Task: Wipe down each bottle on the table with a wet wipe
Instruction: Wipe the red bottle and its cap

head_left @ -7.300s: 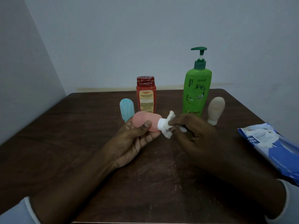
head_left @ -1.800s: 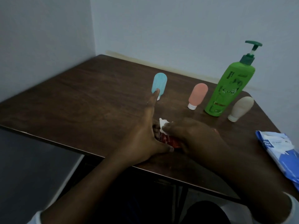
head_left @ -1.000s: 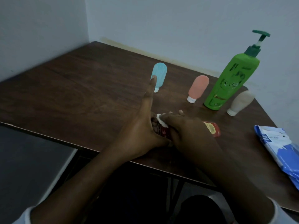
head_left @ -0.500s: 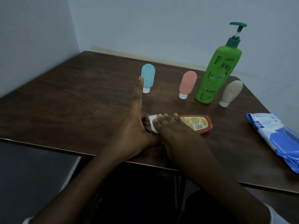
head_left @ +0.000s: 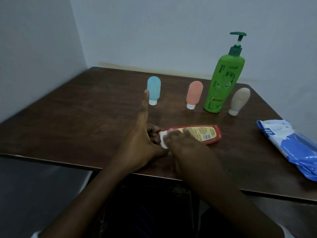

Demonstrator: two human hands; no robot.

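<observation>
At the near table (head_left: pixel 68 126) edge: the red bottle (head_left: pixel 202 133) lies on its side.
Left hand (head_left: pixel 139 143): curled fingers hold its cap end, index finger straight.
Right hand (head_left: pixel 185 148): bent, blurred fingers press the wet wipe (head_left: pixel 163 139) onto it.
Advice: pin the cap end, wipe lengthwise, then roll.
Back row: blue bottle (head_left: pixel 153 90), pink bottle (head_left: pixel 194 93), green pump bottle (head_left: pixel 221 83), beige bottle (head_left: pixel 239 100), all upright.

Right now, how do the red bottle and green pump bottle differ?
Red bottle lies on its side; green pump bottle stands upright. Left hand grips the red bottle and right hand holds a wet wipe on it; the green pump bottle is untouched. Both have printed labels.
</observation>
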